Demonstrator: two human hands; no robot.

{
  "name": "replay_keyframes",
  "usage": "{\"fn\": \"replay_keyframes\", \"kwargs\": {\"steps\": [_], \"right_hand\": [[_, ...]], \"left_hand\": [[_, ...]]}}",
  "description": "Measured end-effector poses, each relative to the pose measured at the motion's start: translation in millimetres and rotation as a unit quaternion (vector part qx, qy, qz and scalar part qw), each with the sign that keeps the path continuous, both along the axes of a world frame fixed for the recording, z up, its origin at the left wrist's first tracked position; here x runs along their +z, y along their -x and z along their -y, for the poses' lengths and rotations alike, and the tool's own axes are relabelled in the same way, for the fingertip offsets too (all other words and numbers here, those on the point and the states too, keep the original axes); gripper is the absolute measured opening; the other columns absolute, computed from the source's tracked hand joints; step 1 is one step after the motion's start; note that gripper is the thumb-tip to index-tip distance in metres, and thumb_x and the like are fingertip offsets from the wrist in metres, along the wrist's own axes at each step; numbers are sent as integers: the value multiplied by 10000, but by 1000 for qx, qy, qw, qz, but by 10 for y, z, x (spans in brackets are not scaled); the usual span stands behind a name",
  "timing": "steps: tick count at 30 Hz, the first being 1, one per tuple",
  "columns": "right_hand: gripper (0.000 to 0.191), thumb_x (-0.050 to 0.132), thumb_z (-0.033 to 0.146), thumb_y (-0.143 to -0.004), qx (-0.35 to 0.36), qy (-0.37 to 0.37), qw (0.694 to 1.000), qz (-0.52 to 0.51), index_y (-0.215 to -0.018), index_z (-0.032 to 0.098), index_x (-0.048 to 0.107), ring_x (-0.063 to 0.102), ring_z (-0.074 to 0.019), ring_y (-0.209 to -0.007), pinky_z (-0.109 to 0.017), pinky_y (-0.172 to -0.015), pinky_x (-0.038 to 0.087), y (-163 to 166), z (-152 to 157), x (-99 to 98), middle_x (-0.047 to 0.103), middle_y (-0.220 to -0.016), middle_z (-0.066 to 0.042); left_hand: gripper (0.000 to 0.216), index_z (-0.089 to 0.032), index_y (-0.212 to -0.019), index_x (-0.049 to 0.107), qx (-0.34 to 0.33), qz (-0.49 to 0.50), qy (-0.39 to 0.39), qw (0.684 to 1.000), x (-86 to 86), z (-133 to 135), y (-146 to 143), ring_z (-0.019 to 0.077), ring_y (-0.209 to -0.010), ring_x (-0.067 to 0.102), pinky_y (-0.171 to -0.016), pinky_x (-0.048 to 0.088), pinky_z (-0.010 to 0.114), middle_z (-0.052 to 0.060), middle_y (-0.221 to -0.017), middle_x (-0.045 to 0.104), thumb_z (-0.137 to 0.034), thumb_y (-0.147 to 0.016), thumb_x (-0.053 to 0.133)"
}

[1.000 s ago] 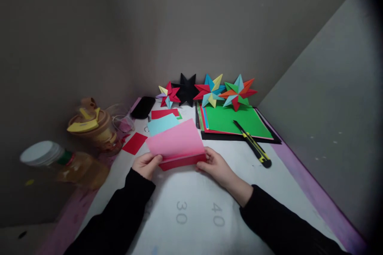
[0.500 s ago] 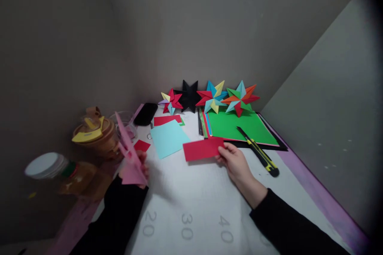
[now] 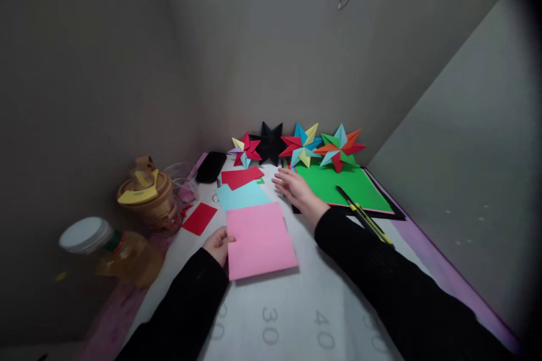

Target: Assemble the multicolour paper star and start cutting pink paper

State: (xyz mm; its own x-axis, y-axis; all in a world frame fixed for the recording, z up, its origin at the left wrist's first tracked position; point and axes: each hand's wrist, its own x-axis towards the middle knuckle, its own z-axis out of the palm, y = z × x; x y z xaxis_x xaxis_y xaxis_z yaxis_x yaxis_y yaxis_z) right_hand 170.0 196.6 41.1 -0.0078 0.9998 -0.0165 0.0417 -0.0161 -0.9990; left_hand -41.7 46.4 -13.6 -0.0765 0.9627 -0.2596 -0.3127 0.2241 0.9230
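My left hand [image 3: 218,245] pinches the left edge of a pink sheet of paper [image 3: 259,242], which is tilted above the white mat. Over the left edge of the green paper stack, my right hand [image 3: 293,189] is open with its fingers stretched to the left, holding nothing. Red paper strips [image 3: 241,176] lie just beyond a light blue sheet [image 3: 240,196], which the pink paper partly covers. Left of these is a red paper piece [image 3: 200,219] on the mat [image 3: 292,307].
Folded paper stars [image 3: 302,145] lean along the back wall. A box cutter [image 3: 364,219] rests by the green paper [image 3: 359,189]. At the left are a black phone [image 3: 212,167], a clear cup [image 3: 185,183], a brown lidded cup [image 3: 148,194] and a white-capped bottle [image 3: 127,254].
My left hand has brought the pink paper rightward and turned its face up. A red strip has left my right hand and lies at the back; that hand has moved left and opened.
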Motion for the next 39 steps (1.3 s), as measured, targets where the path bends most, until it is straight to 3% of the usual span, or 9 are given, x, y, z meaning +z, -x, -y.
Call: {"fn": "replay_keyframes", "kwargs": {"steps": [5, 9, 13, 15, 17, 20, 24, 32, 39], "right_hand": [[334, 589, 405, -743, -38, -54, 980, 186, -985, 180, 637, 612, -239, -955, -391, -849, 474, -817, 550, -71, 670, -1022, -102], [461, 627, 305, -704, -158, -47, 915, 370, -1125, 123, 588, 393, -373, -1233, -518, -1002, 294, -1642, 879, -177, 535, -1237, -212], [465, 599, 238, -722, -173, -16, 863, 474, -1156, 71, 574, 488, -408, -1107, -540, -932, 333, -2061, 1005, -372, 568, -1117, -252], [470, 562, 211, -747, -171, -17, 850, 498, -1192, 63, 553, 526, -389, -1048, -521, -902, 363, -2112, 1023, -441, 583, -1067, -244], [500, 528, 198, -770, -174, -27, 842, 509, -1252, 70, 507, 522, -369, -1059, -503, -904, 372, -2094, 1051, -442, 573, -1093, -235], [520, 502, 198, -800, -114, -105, 850, 503, -1315, 157, 450, 493, -306, -1124, -448, -933, 388, -1949, 1160, -317, 541, -1206, -167], [479, 495, 141, -812, 87, -221, 830, 505, -1283, 229, 496, 513, -260, -1031, -424, -901, 415, -1582, 1370, -141, 580, -1111, -104], [473, 471, 76, -818, 155, -160, 805, 550, -1254, 246, 534, 497, -242, -1027, -418, -897, 403, -1359, 1481, -238, 583, -1074, -92], [494, 464, 51, -796, 194, -155, 804, 540, -1244, 240, 549, 506, -241, -1007, -427, -879, 418, -1479, 1509, -158, 589, -1050, -94]], "left_hand": [[344, -173, -797, 558, -34, 5, 25, 999, 0, 1, -31, 110, -378, 522, -410, 350, 195, -49, -491, 620, -301, -556, 768], [405, -177, -919, 539, -74, -12, 35, 997, -79, -29, -51, 126, -408, 554, -432, 388, 206, -40, -534, 641, -272, -583, 744], [478, -171, -1111, 511, -6, -154, -73, 985, -81, -13, -55, 219, -763, 680, -645, 511, 307, 89, -885, 713, -280, -669, 656], [476, -174, -1176, 519, 83, -309, -184, 929, 14, 34, -46, 268, -1074, 599, -852, 485, 379, 147, -1169, 631, -267, -718, 607], [441, -181, -1202, 535, 80, -454, -305, 833, 158, 105, -65, 287, -1216, 493, -982, 405, 431, 150, -1298, 550, -260, -769, 560], [457, -208, -1224, 536, -101, -591, -371, 709, 353, 221, -217, 315, -1300, 395, -1042, 322, 508, 132, -1355, 518, -302, -778, 573], [882, -217, -1387, 386, -258, -704, -260, 608, 400, 272, -524, 391, -1326, 328, -1040, 238, 620, 159, -1470, 375, -378, -607, 764], [928, -148, -1458, 163, -234, -666, -292, 645, 98, 190, -599, 315, -1082, 509, -886, 457, 430, 151, -1177, 560, -332, -713, 684], [785, -101, -1426, 264, -202, -678, -297, 641, 68, 159, -633, 329, -1070, 504, -886, 446, 460, 184, -1173, 551, -391, -784, 608]]}}
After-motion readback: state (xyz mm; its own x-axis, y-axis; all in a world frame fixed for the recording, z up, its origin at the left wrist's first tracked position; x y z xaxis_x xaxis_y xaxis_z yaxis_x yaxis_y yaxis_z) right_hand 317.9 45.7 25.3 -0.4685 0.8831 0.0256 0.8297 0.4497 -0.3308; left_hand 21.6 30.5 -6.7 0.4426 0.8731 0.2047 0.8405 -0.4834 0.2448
